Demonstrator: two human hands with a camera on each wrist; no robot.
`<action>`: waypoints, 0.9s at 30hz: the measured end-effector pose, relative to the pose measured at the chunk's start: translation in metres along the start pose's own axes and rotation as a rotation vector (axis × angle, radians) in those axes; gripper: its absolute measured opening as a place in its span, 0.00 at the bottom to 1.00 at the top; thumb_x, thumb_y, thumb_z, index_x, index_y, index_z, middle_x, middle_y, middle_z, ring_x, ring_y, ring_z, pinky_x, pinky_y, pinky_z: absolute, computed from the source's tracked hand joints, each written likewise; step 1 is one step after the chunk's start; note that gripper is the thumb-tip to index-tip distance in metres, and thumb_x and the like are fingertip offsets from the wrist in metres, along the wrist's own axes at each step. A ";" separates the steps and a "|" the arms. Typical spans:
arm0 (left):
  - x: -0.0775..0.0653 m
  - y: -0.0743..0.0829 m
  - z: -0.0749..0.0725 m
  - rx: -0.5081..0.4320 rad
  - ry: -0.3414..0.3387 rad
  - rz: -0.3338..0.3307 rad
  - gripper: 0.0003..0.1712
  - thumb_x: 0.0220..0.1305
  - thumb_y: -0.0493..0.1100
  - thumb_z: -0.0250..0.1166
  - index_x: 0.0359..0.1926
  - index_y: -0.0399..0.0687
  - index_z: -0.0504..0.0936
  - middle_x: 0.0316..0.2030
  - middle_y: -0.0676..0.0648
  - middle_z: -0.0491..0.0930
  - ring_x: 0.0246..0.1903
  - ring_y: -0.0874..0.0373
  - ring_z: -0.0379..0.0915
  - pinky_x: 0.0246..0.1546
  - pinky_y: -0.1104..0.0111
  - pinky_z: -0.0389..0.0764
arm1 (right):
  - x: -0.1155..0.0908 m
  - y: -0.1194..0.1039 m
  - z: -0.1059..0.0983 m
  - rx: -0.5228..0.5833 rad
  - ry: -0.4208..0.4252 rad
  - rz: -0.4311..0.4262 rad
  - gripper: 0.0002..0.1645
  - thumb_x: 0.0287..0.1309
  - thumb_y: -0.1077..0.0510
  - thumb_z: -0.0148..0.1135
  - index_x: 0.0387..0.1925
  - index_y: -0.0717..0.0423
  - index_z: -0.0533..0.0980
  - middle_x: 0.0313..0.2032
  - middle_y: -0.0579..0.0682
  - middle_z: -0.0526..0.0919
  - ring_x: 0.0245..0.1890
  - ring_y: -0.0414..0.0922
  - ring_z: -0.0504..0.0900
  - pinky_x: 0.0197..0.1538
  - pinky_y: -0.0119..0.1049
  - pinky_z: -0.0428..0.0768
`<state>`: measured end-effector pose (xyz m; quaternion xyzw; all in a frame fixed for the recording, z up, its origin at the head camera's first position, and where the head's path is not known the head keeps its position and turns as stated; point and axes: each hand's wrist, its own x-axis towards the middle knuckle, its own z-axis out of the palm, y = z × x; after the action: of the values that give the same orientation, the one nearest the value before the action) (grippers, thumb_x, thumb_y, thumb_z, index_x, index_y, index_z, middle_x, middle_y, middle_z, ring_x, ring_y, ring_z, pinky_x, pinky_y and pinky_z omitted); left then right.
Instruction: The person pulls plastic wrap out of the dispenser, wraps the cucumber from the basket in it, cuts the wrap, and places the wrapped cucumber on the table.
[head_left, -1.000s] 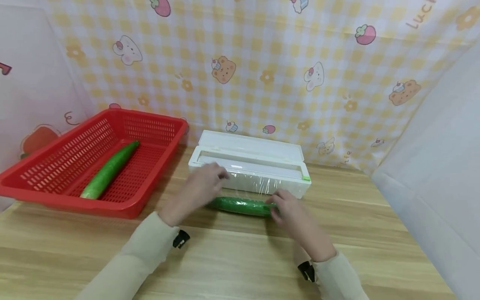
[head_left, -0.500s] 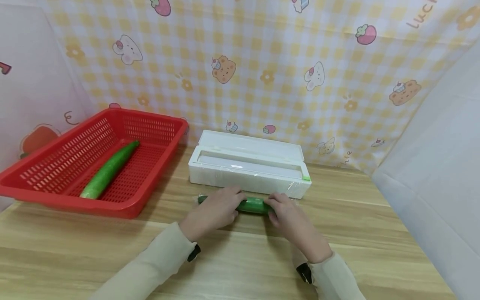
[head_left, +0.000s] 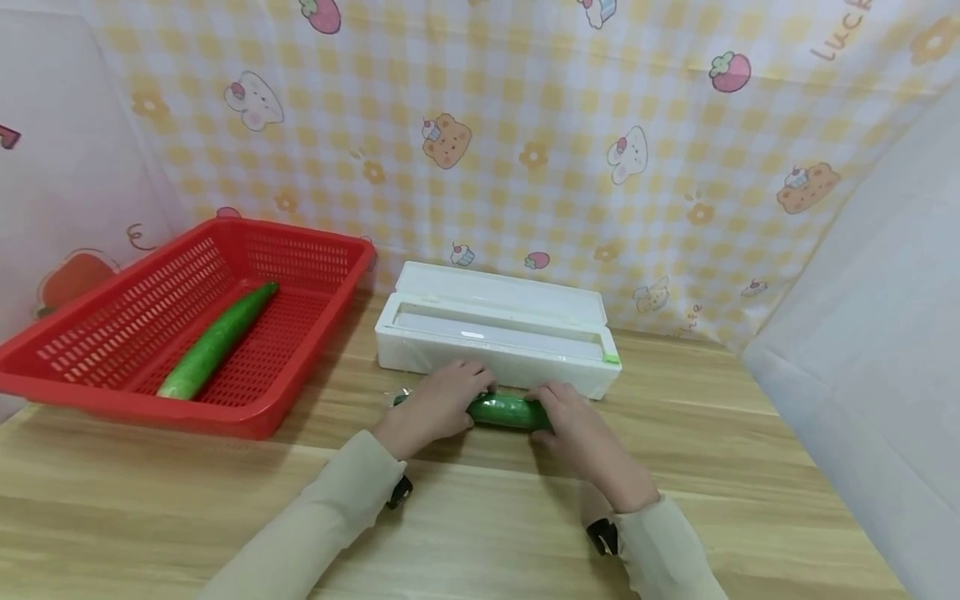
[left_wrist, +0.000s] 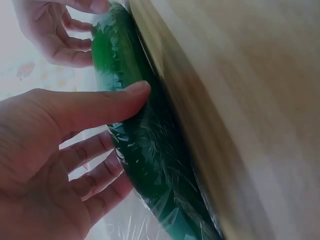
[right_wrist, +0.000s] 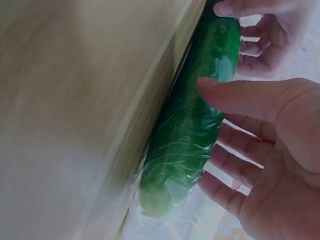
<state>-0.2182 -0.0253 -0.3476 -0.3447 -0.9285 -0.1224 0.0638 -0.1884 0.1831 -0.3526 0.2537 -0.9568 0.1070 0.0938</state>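
Note:
A cucumber (head_left: 508,412) wrapped in clear cling film lies crosswise on the table, just in front of a white cling film box (head_left: 495,358). My left hand (head_left: 442,402) grips its left-middle part, thumb on the near side and fingers round the far side. Near the right end my right hand (head_left: 573,425) holds it the same way. In the left wrist view creased film covers the cucumber (left_wrist: 150,145) and trails past it. Bunched film sticks out beyond the pale end of the cucumber (right_wrist: 185,135) in the right wrist view.
At the left stands a red basket (head_left: 258,415) with another cucumber (head_left: 217,342) lying in it. The box's lid (head_left: 502,292) is up, with a white roll (head_left: 502,331) inside. A patterned cloth (head_left: 525,108) hangs behind the wooden table (head_left: 480,533).
My left hand has come right and down from above the cucumber's left end to grip its middle. The film stretched from the box to the cucumber no longer shows. My right hand shifted only slightly.

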 end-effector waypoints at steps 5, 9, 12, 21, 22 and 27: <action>-0.001 0.002 -0.007 -0.069 -0.100 -0.039 0.24 0.45 0.38 0.74 0.47 0.50 0.78 0.44 0.51 0.77 0.45 0.56 0.71 0.50 0.63 0.73 | 0.000 -0.004 0.000 -0.027 -0.034 0.015 0.24 0.42 0.61 0.73 0.42 0.58 0.72 0.41 0.50 0.76 0.43 0.49 0.74 0.49 0.45 0.73; -0.004 0.004 -0.012 -0.126 -0.158 -0.067 0.25 0.44 0.39 0.75 0.47 0.50 0.80 0.43 0.51 0.78 0.42 0.57 0.72 0.48 0.63 0.74 | -0.001 -0.009 -0.002 -0.036 -0.070 0.026 0.23 0.41 0.61 0.73 0.40 0.58 0.71 0.39 0.50 0.76 0.40 0.48 0.74 0.47 0.44 0.74; -0.007 0.004 -0.013 -0.139 -0.177 -0.065 0.24 0.43 0.41 0.75 0.46 0.50 0.81 0.41 0.50 0.78 0.40 0.57 0.73 0.45 0.62 0.74 | -0.003 -0.016 -0.003 -0.038 -0.086 0.031 0.21 0.41 0.62 0.73 0.37 0.60 0.71 0.37 0.50 0.75 0.40 0.48 0.73 0.47 0.44 0.74; -0.015 -0.005 -0.011 -0.195 -0.197 -0.037 0.23 0.43 0.46 0.75 0.43 0.52 0.80 0.36 0.52 0.82 0.39 0.57 0.76 0.45 0.59 0.73 | -0.011 -0.037 -0.006 -0.119 -0.136 0.030 0.20 0.42 0.64 0.71 0.37 0.63 0.72 0.36 0.53 0.74 0.36 0.48 0.71 0.44 0.43 0.73; -0.016 -0.006 -0.012 -0.221 -0.205 -0.047 0.22 0.43 0.46 0.75 0.42 0.52 0.79 0.35 0.52 0.82 0.38 0.58 0.76 0.44 0.59 0.73 | -0.012 -0.039 -0.007 -0.119 -0.146 0.038 0.20 0.43 0.63 0.71 0.38 0.63 0.72 0.36 0.53 0.75 0.36 0.48 0.71 0.44 0.43 0.74; -0.020 -0.010 -0.015 -0.320 -0.240 -0.086 0.16 0.43 0.47 0.75 0.31 0.52 0.76 0.30 0.54 0.79 0.32 0.60 0.72 0.37 0.62 0.73 | -0.015 -0.046 -0.010 -0.126 -0.165 0.069 0.20 0.42 0.62 0.72 0.39 0.64 0.75 0.35 0.52 0.74 0.35 0.47 0.71 0.42 0.41 0.74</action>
<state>-0.2092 -0.0495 -0.3395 -0.3226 -0.9120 -0.2291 -0.1084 -0.1511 0.1539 -0.3394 0.2220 -0.9743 0.0283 0.0266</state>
